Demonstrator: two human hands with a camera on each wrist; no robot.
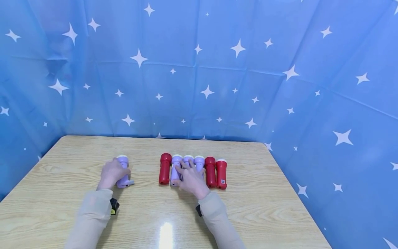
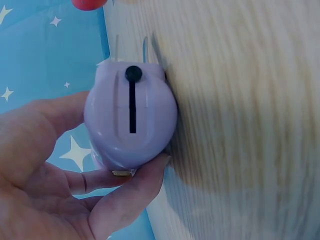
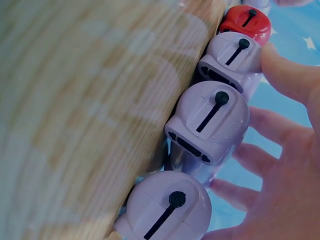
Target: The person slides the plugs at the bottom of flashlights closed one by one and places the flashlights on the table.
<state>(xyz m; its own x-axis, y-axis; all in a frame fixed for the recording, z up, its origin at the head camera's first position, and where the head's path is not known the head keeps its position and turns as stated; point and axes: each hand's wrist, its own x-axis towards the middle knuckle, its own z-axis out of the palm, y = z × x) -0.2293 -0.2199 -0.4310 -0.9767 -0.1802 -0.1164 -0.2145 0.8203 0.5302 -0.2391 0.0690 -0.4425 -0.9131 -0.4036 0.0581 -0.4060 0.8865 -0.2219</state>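
On the left, my left hand holds a lavender flashlight lying on the table. Its end, with a black slider in a slot, faces the left wrist view, where two thin prongs stick out from one side. Fingers and thumb curve around the body. Over a row of flashlights, my right hand spreads its fingers across three lavender ones, partly hiding them. In the right wrist view the thumb touches the lavender flashlight beside a red one; the other fingers rest along the middle flashlight and the nearest.
A red flashlight begins the row at left, and two more red flashlights, one with a red head and one with a white rim, end it at right. The wooden table meets a blue star-patterned curtain behind.
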